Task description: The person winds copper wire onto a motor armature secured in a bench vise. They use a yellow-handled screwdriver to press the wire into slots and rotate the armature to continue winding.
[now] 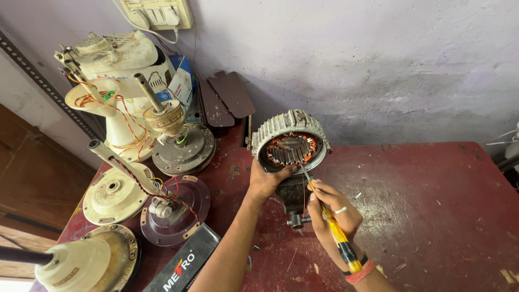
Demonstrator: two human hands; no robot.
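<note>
Stator (291, 141): upright near the desk's (432, 216) back edge, above a small vise (293, 201) | Left hand (265, 181): clasped on its lower rim | Right hand (331, 213): closed around screwdriver (330, 224), tip at windings | Progress: I judge winding work unfinished | Left edge: dismantled fan motors (181, 146).

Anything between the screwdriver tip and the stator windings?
Nothing visible. The right hand holds the yellow-handled screwdriver, whose shaft runs straight up into the open face of the stator. The left hand grips the stator's lower left rim, clear of the shaft.
</note>
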